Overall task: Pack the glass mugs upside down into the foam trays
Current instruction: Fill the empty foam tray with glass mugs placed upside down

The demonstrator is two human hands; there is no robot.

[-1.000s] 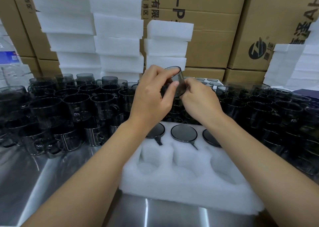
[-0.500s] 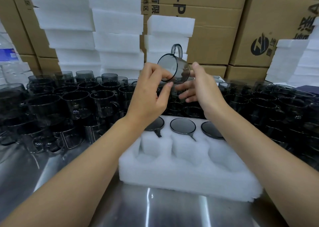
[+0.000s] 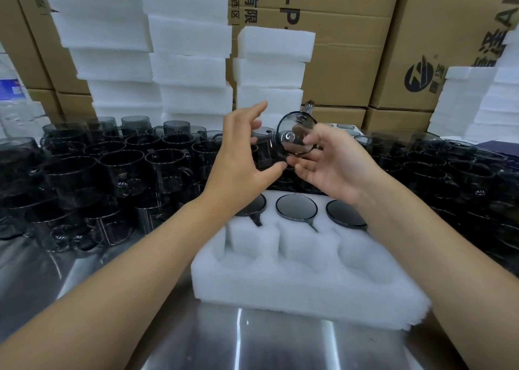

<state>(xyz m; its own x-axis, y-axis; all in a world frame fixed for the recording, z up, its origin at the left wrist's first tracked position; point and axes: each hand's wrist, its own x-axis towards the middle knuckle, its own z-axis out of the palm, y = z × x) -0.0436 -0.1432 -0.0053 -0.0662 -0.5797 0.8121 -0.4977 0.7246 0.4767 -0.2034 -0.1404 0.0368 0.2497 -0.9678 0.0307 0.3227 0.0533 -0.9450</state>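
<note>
At the left of the steel table [image 3: 252, 347] a crowd of loose mugs [image 3: 118, 161] stands upright, reaching back to the stacks of foam blocks [image 3: 191, 69] along the far edge. The left hand [image 3: 241, 159] is raised over them with its fingers spread and gripping nothing. Its thumb tip lies just beside the lower rim of the mug [image 3: 295, 133], but whether it touches cannot be told. That mug is in the air above the far edge of the foam tray [image 3: 303, 288], lying on its side with its base toward the camera and its handle pointing up and away. The right hand [image 3: 334, 167], palm up, holds it with fingers curled around the body. Below, the tray sits near the front edge of the table. Its far row holds three packed mugs [image 3: 296, 206], bases up, and the near row of three pockets [image 3: 297, 257] is unfilled. More mugs [image 3: 438, 170] crowd the right side. The step in hand looks like turning the mug over between pick-up and placing. The next move likely calls for tipping it fully mouth-down, lining the handle up with a pocket's slot, and lowering it into the near row.
</note>
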